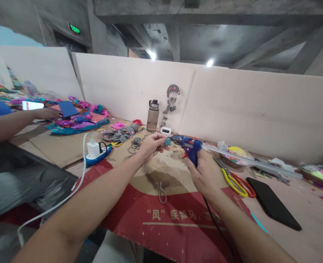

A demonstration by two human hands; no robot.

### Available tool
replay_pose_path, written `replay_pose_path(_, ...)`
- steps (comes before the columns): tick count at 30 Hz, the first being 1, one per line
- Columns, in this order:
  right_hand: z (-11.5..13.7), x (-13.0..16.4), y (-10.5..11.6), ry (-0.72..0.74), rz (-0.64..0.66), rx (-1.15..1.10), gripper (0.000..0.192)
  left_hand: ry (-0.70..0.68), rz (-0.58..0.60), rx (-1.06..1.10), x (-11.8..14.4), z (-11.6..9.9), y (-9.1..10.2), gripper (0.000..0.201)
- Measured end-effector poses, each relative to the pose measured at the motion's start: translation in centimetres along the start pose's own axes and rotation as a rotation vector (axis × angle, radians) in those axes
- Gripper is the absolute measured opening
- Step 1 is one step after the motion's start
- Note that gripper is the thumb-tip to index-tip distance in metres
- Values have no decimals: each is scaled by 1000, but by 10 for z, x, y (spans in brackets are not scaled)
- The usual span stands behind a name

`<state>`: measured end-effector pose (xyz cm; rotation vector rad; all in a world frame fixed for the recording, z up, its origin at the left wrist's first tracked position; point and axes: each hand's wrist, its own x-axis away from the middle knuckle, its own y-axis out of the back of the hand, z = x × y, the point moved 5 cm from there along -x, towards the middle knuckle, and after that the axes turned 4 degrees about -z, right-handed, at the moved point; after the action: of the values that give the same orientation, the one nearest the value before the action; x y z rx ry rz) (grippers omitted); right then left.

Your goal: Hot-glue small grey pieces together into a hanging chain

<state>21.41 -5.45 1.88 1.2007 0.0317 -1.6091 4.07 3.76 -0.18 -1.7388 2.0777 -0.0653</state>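
A small teal piece (167, 141) is pinched in the fingertips of the left hand (150, 145), raised over the cardboard sheet (178, 215). Just to its right, the blue glue gun (187, 145) lies almost level, nozzle aimed leftward at the piece, its handle clenched in the right hand (205, 175). Yellow-handled scissors (232, 180) lie further right.

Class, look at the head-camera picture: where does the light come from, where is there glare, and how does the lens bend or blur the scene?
Head view: two ceiling lamps flare white; a phone screen at far left is blown out; the wide lens bows the white wall panel and stretches both forearms; the left hand and the right hand on the blue glue gun look sharp, edges softer.
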Motion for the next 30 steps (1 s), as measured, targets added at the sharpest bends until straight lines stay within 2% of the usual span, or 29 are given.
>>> replay_pose_path(30, 6, 0, 3, 55, -31, 81, 37, -4, -10, 3, 0, -2, 1, 26)
